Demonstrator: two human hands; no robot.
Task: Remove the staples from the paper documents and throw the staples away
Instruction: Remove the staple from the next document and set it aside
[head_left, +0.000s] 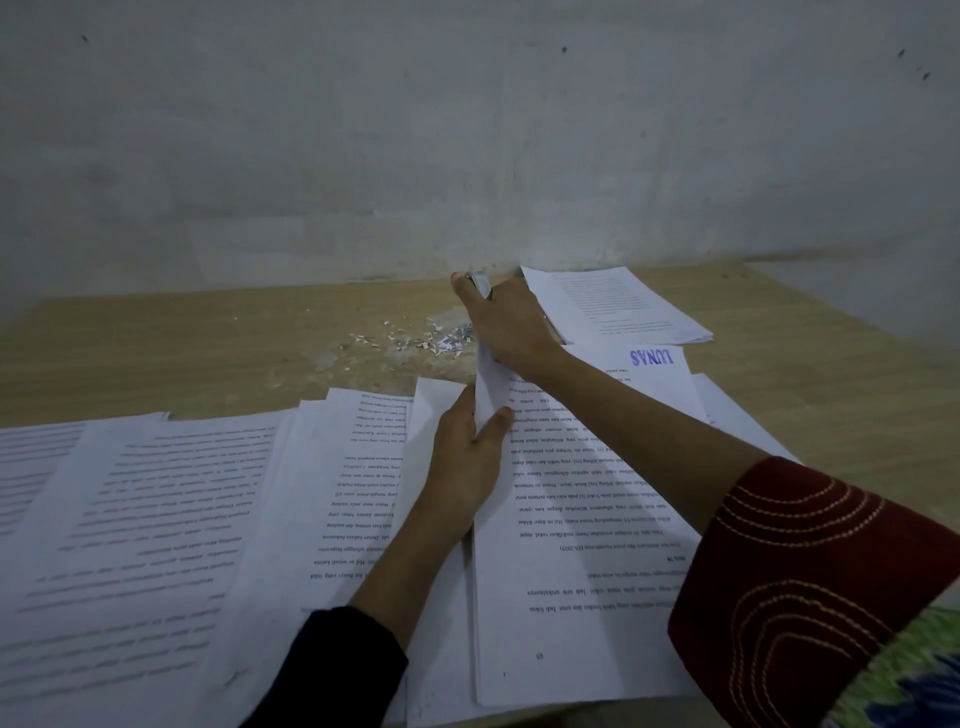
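A printed document (571, 519) is laid on the near-right part of a wooden table (156, 353), its text upside down to the camera. Its far-left corner is lifted off the pile and pinched by the left hand (465, 452), w/ the thumb on the printed side and the fingers behind the sheet. The right hand (511, 322) is clenched round a silvery metal tool (480, 285) at the far end of that lifted corner. The tool's type can't be told, since only its top is shown above the knuckles. The tip of the corner is covered by the hand.

Loose staples (431, 340), mixed w/ small paper scraps, are scattered in 1 patch on the bare table just left of the right hand, near the grey wall (467, 156).

More printed sheets (156, 519) are spread over the near-left of the table, and a 2nd pile (363, 467) is overlapped by the document's left edge. A stamped sheet (652, 357), marked "LUNAS" in blue, is seen under the right forearm. A separate stack (623, 306) is placed at the far right, against the wall.

The left arm is covered by a black sleeve (337, 670), the right by a dark red sleeve (805, 561) w/ stitched curves.
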